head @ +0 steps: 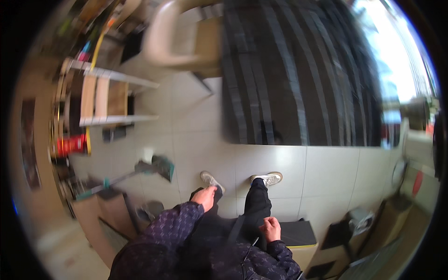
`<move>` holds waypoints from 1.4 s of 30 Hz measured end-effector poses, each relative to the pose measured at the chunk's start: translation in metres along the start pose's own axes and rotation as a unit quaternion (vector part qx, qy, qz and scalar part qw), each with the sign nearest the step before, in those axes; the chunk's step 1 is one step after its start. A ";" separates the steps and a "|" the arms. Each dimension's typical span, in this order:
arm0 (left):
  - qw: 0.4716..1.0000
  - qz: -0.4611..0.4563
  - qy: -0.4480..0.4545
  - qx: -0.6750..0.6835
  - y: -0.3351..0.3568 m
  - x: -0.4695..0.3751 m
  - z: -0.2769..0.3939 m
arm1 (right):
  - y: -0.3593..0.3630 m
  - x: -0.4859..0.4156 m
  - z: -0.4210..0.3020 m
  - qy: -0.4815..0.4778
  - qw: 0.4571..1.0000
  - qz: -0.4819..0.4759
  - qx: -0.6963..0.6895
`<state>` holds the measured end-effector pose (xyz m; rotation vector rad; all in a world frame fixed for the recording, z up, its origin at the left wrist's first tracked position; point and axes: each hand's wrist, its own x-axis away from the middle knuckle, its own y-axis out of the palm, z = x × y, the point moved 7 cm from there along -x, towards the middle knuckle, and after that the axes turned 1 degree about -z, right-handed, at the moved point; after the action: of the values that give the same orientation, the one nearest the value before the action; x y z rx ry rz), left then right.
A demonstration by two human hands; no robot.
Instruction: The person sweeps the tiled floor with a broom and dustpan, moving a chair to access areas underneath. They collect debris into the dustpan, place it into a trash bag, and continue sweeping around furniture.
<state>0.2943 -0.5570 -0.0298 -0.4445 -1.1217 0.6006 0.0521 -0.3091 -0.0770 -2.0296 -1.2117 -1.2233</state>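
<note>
My left hand (205,198) hangs above my left thigh and shoe, its fingers loosely curled; whether anything is in it cannot be told. On the other side my right hand (271,229) is curled near my right thigh, with no object visible in it. Both arms wear a dark patterned jacket (164,227). A pale shoe (211,180) and a second pale shoe (271,178) stand on the tiled floor. Beyond them is a glossy dark table (280,87), which neither hand touches.
A beige chair (159,42) stands left of the table. Farther left are a shelf rack (120,119) and a dustpan with a teal edge (162,168). Cardboard boxes (101,217) lie at lower left. A dark-topped box (297,232) sits by my right hand; more boxes (385,224) are at right.
</note>
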 end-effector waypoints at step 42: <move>0.012 0.505 -0.011 0.863 -0.205 0.135 -0.557 | 0.957 0.178 0.033 0.360 0.603 -0.473 0.532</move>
<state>0.8969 -0.6437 -0.0205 1.2633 1.0087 2.5979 0.9341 -0.6802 0.1025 0.1208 -1.8722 -1.0047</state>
